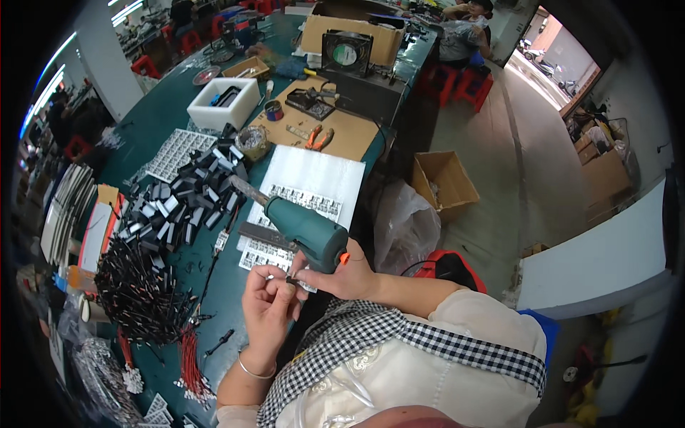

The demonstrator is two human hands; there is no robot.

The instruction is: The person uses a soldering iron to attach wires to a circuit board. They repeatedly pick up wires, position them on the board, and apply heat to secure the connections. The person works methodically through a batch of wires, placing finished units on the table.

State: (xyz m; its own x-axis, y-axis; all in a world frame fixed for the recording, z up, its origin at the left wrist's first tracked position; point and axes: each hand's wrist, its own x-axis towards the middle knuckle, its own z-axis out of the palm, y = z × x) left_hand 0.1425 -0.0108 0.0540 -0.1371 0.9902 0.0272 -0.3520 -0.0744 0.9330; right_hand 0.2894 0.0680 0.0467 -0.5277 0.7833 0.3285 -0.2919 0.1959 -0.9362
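Note:
My left hand [265, 308] is closed in a pinch, thumb against fingers, at the near edge of the table. My right hand [346, 277] meets it there, its fingertips also pinched. Between them is a small dark piece [291, 280], mostly covered by the fingers, so its kind does not show. Just beyond the hands, a dark green heat gun [307, 232] with a metal nozzle points away to the left. Whether my right hand touches it, I cannot tell. Under it are a dark flat bar [267, 235] and sheets of small printed circuit boards [314, 202].
A heap of black rectangular casings [189, 192] lies left, with bundled black cables [139, 289] and red wires [191, 367] nearer me. Farther off are orange-handled pliers [319, 138], a white foam box [225, 103] and a fan [346, 53]. An open carton [444, 182] stands on the floor at right.

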